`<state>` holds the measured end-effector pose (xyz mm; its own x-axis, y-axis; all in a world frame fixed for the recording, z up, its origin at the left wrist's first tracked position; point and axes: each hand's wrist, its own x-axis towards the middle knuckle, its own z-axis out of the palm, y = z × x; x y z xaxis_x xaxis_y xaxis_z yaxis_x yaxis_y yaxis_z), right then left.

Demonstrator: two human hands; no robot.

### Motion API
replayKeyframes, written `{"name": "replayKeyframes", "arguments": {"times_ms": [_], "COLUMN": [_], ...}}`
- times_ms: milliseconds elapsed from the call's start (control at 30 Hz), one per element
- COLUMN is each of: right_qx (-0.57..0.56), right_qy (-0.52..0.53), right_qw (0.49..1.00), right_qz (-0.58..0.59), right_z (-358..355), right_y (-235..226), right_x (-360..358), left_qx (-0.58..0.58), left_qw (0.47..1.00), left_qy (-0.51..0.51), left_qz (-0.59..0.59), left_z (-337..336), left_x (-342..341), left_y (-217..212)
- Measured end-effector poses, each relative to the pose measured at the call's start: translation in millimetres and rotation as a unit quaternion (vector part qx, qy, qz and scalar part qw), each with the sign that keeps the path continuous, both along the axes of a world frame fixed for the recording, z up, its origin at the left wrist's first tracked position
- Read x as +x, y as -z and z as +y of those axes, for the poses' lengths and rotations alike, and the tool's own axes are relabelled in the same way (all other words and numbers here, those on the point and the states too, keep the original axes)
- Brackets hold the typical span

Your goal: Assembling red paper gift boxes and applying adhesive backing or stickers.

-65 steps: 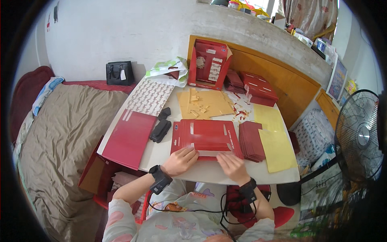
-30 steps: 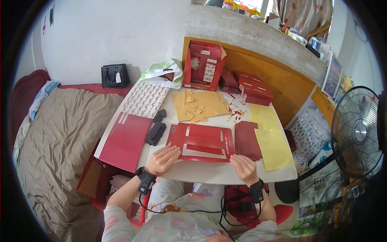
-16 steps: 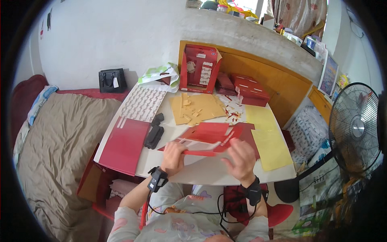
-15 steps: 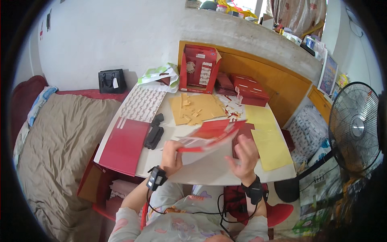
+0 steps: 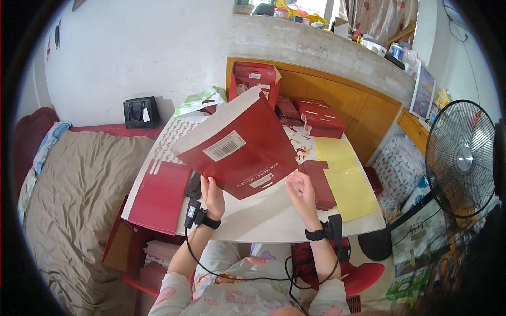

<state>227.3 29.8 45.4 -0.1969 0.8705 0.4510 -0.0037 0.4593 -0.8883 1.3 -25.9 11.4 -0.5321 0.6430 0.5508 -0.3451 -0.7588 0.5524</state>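
A large red cardboard piece [image 5: 245, 152] with a barcode label and a pale folded edge is tilted up over the white table. At its lower left edge, my left hand [image 5: 213, 201] grips it, fingers upright against the card. My right hand [image 5: 302, 196] is beside the lower right corner, thumb and fingers apart; whether its fingertips touch the card is unclear. Just right of that hand lies a stack of dark red wallets [image 5: 319, 184]. The raised card hides most of the tan board behind it.
A flat red sheet [image 5: 159, 197] and a black case [image 5: 193, 185] lie at the left. Yellow sheets [image 5: 350, 192] cover the right side. Red boxes [image 5: 322, 117] stand at the back. A fan [image 5: 464, 158] stands at far right, a bed [image 5: 95, 210] at left.
The red cardboard, earlier low and blurred between my hands, is now raised with its labelled face showing. My left hand has shifted slightly left; my right hand has moved left toward the card's corner.
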Motion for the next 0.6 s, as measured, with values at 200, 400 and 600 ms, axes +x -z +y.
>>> {"name": "replayKeyframes", "arguments": {"times_ms": [200,400,600], "right_qx": [-0.099,-0.097,0.077], "right_qy": [-0.056,-0.11,-0.033], "right_qw": [0.978,0.936,0.975], "right_qz": [0.176,0.32,0.208], "right_z": [12,2,-8], "right_y": [-2,-18,-17], "right_x": [-5,5,19], "left_qx": [0.013,-0.198,-0.186], "left_qw": [1.0,0.942,0.772], "left_qy": [0.01,-0.107,-0.467], "left_qz": [-0.009,0.248,0.388], "left_z": [8,12,-14], "left_x": [-2,-24,-1], "left_y": [6,15,-28]}}
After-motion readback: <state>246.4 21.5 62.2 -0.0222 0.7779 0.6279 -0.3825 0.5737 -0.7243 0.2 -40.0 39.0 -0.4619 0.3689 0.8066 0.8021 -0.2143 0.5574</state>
